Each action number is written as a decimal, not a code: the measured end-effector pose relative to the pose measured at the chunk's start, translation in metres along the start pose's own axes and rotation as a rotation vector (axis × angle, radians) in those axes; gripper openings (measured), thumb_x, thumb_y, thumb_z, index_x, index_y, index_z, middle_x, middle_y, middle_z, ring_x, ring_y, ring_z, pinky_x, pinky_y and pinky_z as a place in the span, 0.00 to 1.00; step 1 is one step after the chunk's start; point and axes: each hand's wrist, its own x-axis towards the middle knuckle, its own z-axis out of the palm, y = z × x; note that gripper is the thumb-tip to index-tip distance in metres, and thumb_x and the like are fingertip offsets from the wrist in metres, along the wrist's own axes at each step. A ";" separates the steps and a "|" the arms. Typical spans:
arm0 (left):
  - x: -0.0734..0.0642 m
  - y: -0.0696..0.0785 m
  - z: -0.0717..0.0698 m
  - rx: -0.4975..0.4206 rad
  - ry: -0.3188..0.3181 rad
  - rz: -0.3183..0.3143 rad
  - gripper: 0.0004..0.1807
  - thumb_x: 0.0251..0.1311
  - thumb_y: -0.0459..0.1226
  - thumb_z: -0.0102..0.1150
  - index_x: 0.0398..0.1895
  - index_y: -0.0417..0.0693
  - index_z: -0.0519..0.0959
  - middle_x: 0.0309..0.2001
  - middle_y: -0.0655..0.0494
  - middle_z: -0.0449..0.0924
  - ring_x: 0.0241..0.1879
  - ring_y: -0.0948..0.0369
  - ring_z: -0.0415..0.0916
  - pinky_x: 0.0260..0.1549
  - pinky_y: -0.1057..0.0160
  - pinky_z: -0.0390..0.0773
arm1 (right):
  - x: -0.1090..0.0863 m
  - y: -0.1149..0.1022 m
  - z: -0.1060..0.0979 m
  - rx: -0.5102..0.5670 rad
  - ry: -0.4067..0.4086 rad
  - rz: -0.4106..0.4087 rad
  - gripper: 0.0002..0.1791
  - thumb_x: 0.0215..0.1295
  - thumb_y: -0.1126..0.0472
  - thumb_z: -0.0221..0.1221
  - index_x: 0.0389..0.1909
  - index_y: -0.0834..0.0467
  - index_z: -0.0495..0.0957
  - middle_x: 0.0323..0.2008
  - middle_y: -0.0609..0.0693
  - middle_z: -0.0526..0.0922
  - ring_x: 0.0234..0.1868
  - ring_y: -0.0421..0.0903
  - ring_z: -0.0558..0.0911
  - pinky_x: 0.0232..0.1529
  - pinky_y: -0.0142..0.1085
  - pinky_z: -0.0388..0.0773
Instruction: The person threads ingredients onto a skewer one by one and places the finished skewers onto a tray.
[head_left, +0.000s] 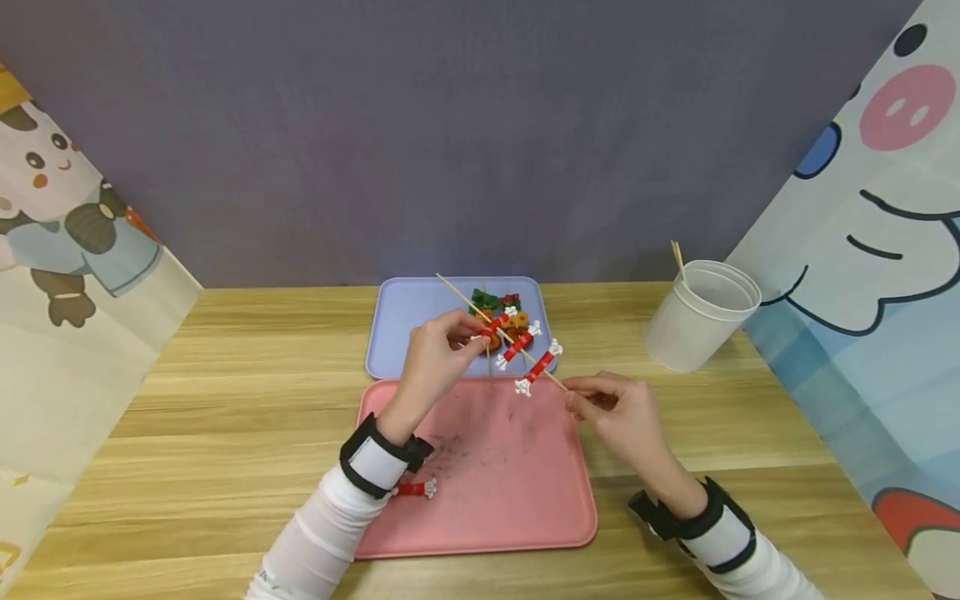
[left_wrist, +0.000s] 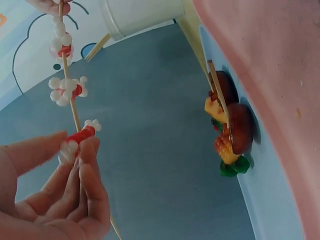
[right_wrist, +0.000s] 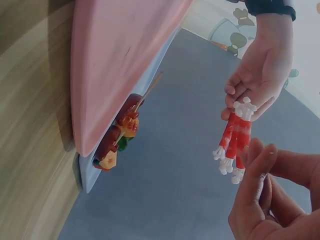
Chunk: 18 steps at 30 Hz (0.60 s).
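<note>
A bamboo skewer (head_left: 456, 289) slants above the trays, carrying 3 red toy pieces with white knobbed ends, like little bones. With thumb and fingers my left hand (head_left: 437, 352) pinches the uppermost red piece (left_wrist: 82, 135) on the skewer. The middle piece (head_left: 519, 346) and the lower piece (head_left: 543, 367) sit spaced along the stick. My right hand (head_left: 624, 414) pinches the skewer's near end, just below the lowest piece. Another red-and-white piece (head_left: 414, 489) lies on the pink tray (head_left: 510, 500), partly hidden by the left wrist.
Behind the pink tray, a blue tray (head_left: 397, 325) holds skewers of toy food (left_wrist: 240, 132) in brown, yellow and green. A white bucket (head_left: 686, 329) with thin sticks (head_left: 678, 258) stands at the back right. A grey panel (head_left: 450, 142) rises behind the wooden table (head_left: 247, 400).
</note>
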 end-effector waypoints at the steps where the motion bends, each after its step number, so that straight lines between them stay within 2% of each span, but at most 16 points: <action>1: 0.000 0.000 -0.001 -0.004 -0.012 0.005 0.06 0.52 0.39 0.63 0.32 0.47 0.82 0.30 0.56 0.84 0.29 0.67 0.77 0.30 0.62 0.80 | 0.000 0.001 -0.001 0.002 0.008 0.002 0.08 0.47 0.70 0.65 0.30 0.59 0.85 0.20 0.48 0.83 0.19 0.39 0.78 0.20 0.28 0.77; 5: -0.004 -0.005 -0.013 0.007 -0.046 0.026 0.10 0.52 0.43 0.63 0.34 0.48 0.81 0.32 0.57 0.84 0.30 0.68 0.77 0.30 0.62 0.79 | 0.001 0.005 -0.005 0.013 0.024 0.013 0.06 0.49 0.69 0.65 0.30 0.61 0.85 0.21 0.50 0.83 0.20 0.41 0.79 0.21 0.27 0.76; 10: -0.016 -0.015 -0.030 0.061 -0.098 0.031 0.08 0.50 0.42 0.65 0.33 0.51 0.80 0.31 0.59 0.83 0.29 0.69 0.76 0.29 0.62 0.78 | 0.000 0.014 -0.015 0.021 0.033 0.038 0.06 0.50 0.70 0.64 0.31 0.64 0.84 0.22 0.53 0.84 0.20 0.43 0.80 0.21 0.26 0.76; 14: -0.030 -0.024 -0.040 0.123 -0.218 0.035 0.05 0.49 0.41 0.65 0.30 0.54 0.81 0.29 0.62 0.82 0.28 0.69 0.75 0.28 0.62 0.77 | -0.002 0.021 -0.021 0.004 0.041 0.051 0.07 0.50 0.70 0.64 0.32 0.64 0.84 0.23 0.55 0.84 0.20 0.44 0.81 0.20 0.25 0.77; 18: -0.046 -0.032 -0.047 0.185 -0.355 0.067 0.04 0.48 0.37 0.66 0.28 0.53 0.83 0.26 0.64 0.80 0.27 0.70 0.74 0.27 0.64 0.77 | -0.006 0.024 -0.025 -0.021 0.046 0.060 0.07 0.51 0.69 0.64 0.33 0.64 0.84 0.24 0.56 0.85 0.21 0.45 0.82 0.20 0.24 0.76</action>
